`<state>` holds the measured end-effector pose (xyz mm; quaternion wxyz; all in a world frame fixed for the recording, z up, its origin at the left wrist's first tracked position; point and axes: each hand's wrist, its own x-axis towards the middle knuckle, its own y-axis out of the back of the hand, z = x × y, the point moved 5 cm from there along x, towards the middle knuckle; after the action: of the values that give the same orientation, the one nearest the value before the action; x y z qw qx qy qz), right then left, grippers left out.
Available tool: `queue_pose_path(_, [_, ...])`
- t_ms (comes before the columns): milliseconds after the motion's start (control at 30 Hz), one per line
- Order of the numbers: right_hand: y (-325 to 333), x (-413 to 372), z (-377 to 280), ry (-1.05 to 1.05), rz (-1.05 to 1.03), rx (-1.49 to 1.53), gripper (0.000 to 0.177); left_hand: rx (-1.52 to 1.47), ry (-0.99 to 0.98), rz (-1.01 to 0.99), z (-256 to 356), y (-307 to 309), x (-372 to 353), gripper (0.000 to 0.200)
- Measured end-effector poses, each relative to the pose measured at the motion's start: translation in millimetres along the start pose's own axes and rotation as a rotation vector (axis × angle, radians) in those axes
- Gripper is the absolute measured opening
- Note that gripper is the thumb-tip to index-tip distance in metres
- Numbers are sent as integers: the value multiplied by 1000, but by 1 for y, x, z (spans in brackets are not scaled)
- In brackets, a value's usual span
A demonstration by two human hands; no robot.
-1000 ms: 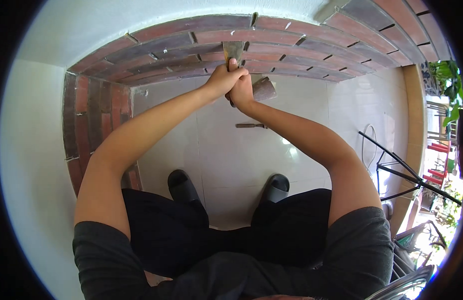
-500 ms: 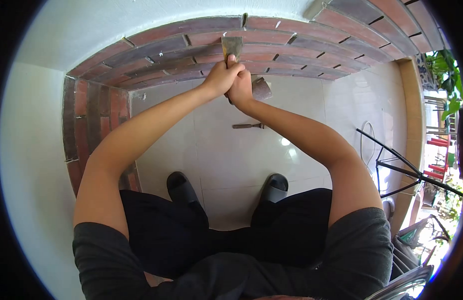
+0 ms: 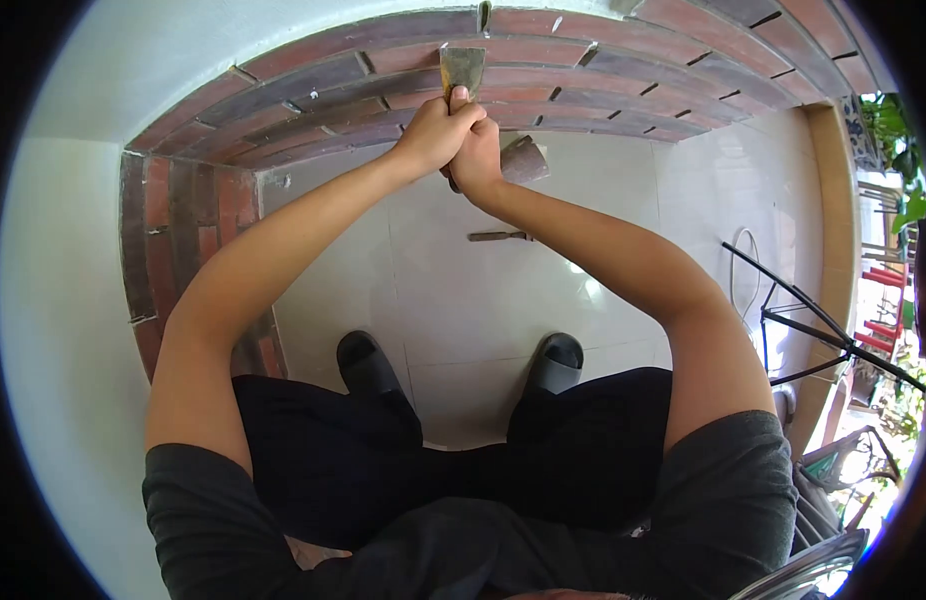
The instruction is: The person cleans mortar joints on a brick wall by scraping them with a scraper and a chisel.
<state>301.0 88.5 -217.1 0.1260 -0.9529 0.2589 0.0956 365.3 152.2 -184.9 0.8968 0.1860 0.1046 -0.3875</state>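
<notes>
- The left hand (image 3: 433,135) and the right hand (image 3: 478,160) share one scraper (image 3: 461,68). Both sets of fingers are clamped round its handle, and the blade lies against the brick wall (image 3: 313,90).
- Likely risk: under a hard push the blade could skid off a mortar joint and drag the knuckles across the brick.
- Count: one scraper in hand, one slim tool (image 3: 500,236) on the tiled floor (image 3: 483,300), one brown piece (image 3: 525,160) just beside the right hand, and two slippers (image 3: 368,365).

Scraper blade (image 3: 462,66): metal, dull, stained yellowish. Brick wall (image 3: 313,70): rough, matt, red-brown faces. Floor tiles (image 3: 463,300): white, smooth, glossy, showing glare. Sandals (image 3: 366,362): black, matt.
</notes>
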Motion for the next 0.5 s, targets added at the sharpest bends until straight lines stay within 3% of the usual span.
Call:
queue_pose_path(67, [1,-1,7,6,30,-10,71,-14,-73,52,-12,-5,5,42])
queue_pose_path(500, [1,0,2,6,49,-30,72,18,-73,28,-3,-3,6,35])
